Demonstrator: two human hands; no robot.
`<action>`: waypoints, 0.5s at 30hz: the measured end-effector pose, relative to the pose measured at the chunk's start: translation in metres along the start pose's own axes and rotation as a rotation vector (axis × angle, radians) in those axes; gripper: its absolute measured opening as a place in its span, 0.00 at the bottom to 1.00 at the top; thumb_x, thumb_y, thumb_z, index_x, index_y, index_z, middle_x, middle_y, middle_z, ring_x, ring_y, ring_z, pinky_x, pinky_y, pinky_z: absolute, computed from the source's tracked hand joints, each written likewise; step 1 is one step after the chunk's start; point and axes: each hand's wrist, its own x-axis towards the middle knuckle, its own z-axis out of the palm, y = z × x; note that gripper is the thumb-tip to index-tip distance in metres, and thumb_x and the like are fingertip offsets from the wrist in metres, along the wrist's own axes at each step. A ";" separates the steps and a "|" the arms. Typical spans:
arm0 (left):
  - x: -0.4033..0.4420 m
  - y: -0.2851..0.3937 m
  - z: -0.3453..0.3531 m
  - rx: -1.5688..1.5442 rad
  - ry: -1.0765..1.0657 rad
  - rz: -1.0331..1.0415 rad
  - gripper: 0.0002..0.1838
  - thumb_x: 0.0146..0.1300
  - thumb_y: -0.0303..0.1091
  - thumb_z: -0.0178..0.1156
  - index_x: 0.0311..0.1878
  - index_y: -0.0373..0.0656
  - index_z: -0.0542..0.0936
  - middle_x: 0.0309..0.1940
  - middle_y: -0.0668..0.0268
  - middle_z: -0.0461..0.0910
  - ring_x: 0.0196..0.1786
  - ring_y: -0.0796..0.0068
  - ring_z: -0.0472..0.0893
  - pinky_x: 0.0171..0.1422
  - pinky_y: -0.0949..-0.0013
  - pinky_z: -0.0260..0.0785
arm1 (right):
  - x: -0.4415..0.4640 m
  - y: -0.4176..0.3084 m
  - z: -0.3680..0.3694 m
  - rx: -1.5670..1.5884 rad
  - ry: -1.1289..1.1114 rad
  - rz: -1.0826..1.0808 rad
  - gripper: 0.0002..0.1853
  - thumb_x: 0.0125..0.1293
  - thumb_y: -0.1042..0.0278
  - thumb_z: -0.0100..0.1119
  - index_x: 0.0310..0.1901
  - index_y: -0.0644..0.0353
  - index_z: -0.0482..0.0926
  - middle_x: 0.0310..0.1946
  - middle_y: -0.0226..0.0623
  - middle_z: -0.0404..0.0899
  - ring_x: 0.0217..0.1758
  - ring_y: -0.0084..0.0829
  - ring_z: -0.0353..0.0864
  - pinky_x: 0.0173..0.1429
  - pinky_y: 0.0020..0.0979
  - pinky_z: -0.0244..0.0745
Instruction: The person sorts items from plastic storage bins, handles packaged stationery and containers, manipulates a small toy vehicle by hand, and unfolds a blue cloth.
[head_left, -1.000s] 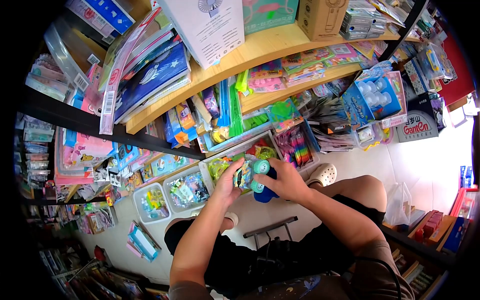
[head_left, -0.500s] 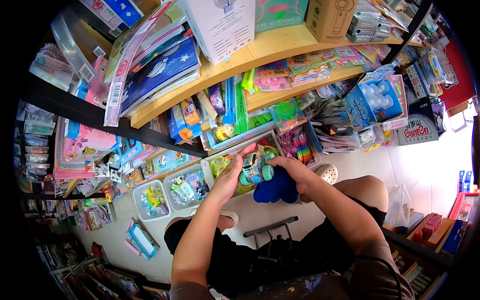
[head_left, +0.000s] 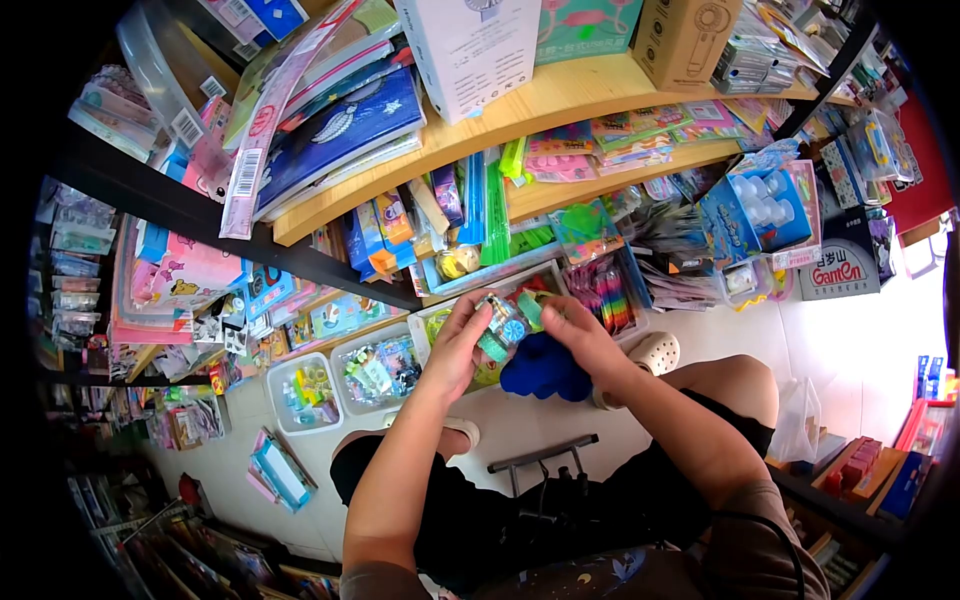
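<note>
A small toy car (head_left: 508, 325) with chunky teal wheels is between my two hands, above a bin in front of the lower shelf. My left hand (head_left: 455, 352) is closed around its left side, fingers behind and thumb on top. My right hand (head_left: 588, 342) grips it near a teal wheel at the right. From beneath my right hand hangs a dark blue cloth (head_left: 547, 368); how that hand holds it is partly hidden. Beneath the car, the white bin (head_left: 483, 378) holds yellow-green items.
A white tub (head_left: 336, 424) of small packets and another bin (head_left: 375, 405) stand at left on the floor. A wooden shelf (head_left: 470, 134) with boxes and notebooks juts out above. A black metal stand (head_left: 543, 452) is between my legs; a plastic bag (head_left: 797, 420) lies at right.
The toy car has been turned, so a round blue patch on it faces up. My left fingers have curled further around it, and the right hand has shifted with the cloth.
</note>
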 end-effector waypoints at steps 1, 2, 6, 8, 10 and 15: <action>-0.001 0.001 0.002 -0.050 0.031 -0.012 0.17 0.68 0.42 0.48 0.57 0.50 0.66 0.48 0.70 0.72 0.44 0.77 0.76 0.39 0.77 0.70 | -0.002 0.006 0.003 -0.273 0.039 -0.278 0.40 0.52 0.43 0.63 0.59 0.61 0.60 0.35 0.43 0.78 0.33 0.39 0.81 0.36 0.37 0.74; -0.001 0.002 0.003 -0.074 0.030 -0.016 0.18 0.68 0.43 0.48 0.58 0.50 0.65 0.48 0.70 0.72 0.45 0.77 0.76 0.40 0.76 0.70 | -0.003 0.009 0.004 -0.546 0.079 -0.555 0.43 0.51 0.45 0.65 0.62 0.61 0.56 0.35 0.44 0.78 0.33 0.40 0.81 0.36 0.37 0.74; 0.000 -0.004 0.004 -0.129 0.026 -0.057 0.19 0.68 0.44 0.47 0.59 0.52 0.63 0.49 0.70 0.72 0.47 0.78 0.75 0.41 0.74 0.69 | -0.019 -0.007 0.013 -0.742 0.053 -0.348 0.48 0.45 0.51 0.71 0.64 0.56 0.55 0.31 0.43 0.75 0.35 0.37 0.77 0.41 0.33 0.72; -0.001 -0.006 0.007 -0.128 0.021 -0.061 0.19 0.68 0.45 0.47 0.58 0.52 0.62 0.49 0.69 0.71 0.48 0.79 0.74 0.42 0.74 0.69 | -0.017 -0.008 0.012 -0.730 0.107 -0.509 0.45 0.46 0.49 0.70 0.64 0.54 0.56 0.29 0.43 0.76 0.33 0.41 0.78 0.38 0.34 0.72; -0.004 -0.003 0.013 -0.115 0.012 -0.038 0.19 0.68 0.45 0.48 0.58 0.52 0.62 0.49 0.69 0.71 0.49 0.79 0.73 0.43 0.75 0.68 | -0.021 -0.016 0.012 -0.718 0.114 -0.577 0.41 0.49 0.48 0.67 0.61 0.52 0.59 0.31 0.45 0.78 0.33 0.45 0.80 0.35 0.38 0.73; -0.002 -0.008 0.003 0.144 -0.106 0.089 0.17 0.67 0.44 0.49 0.56 0.49 0.63 0.43 0.71 0.69 0.39 0.83 0.70 0.39 0.78 0.63 | -0.024 -0.015 0.006 -0.675 0.080 -0.596 0.30 0.52 0.55 0.66 0.55 0.54 0.66 0.34 0.41 0.78 0.33 0.42 0.79 0.34 0.35 0.73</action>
